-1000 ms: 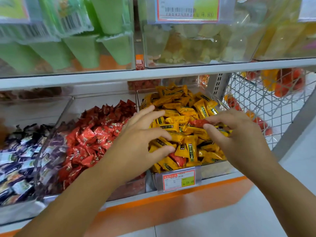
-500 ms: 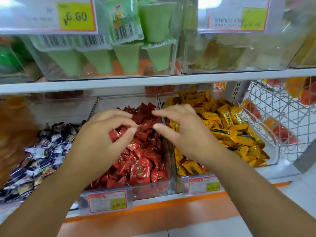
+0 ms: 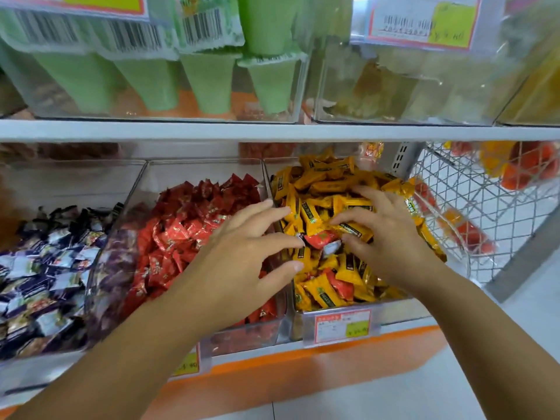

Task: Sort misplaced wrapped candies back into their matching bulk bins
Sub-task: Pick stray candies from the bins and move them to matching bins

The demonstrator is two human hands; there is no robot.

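Left hand: the left hand reaches over the wall between the red and yellow bins, fingers spread and loosely bent, gripping nothing; one fingertip lies at the left end of a stray red candy.
Right hand: the right hand hovers low over the yellow pile, fingers fanned and empty, with thumb and forefinger either side of the same candy's right end.
Contact: whether either hand actually touches the wrapper is hard to tell.
Stray red candy: the red candy lies on top of the yellow candies, between the 2 hands.
2nd stray: another red wrapper sits lower in the same pile, near the front.
Yellow bin: a clear bin heaped with yellow candies, with a price tag on its front.
Red bin: the clear bin just to its left holds red candies.
Dark bin: the next clear bin to the left holds dark purple and white candies.
Upper shelf: the shelf carries a clear box of green cone-shaped packs and, beside it, a box of pale yellowish contents.
Wire basket: a wire basket to the right holds red and orange items.
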